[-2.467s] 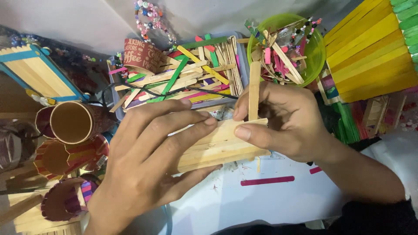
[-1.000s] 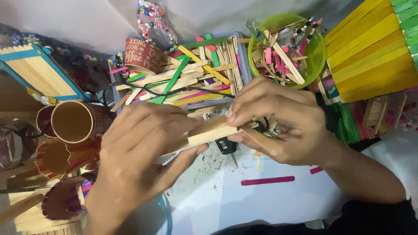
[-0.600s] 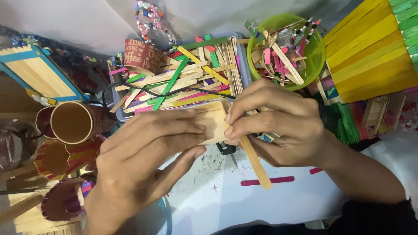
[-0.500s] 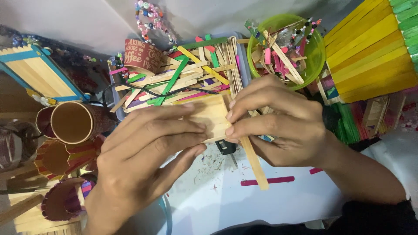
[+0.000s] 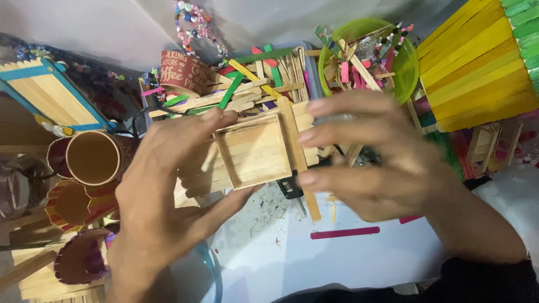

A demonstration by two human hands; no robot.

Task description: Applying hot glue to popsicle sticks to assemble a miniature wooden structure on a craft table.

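Observation:
My left hand and my right hand hold a small open box made of plain craft sticks between them, above the work surface. The box's open side faces the camera, showing a shallow square frame. My left thumb and fingers grip its left side and underside. My right fingertips press its right edge, where one long loose stick sticks out past the box, top and bottom. The right hand is blurred.
A tray of coloured and plain sticks lies behind the box. A green bowl of craft bits stands at the back right, beside a yellow stick structure. Stick-built cups stand left. A pink stick lies on the white surface.
The stick piece has been turned over in both hands: earlier it showed a flat slatted face, now the open framed side faces up. The long stick has swung along the box's right edge.

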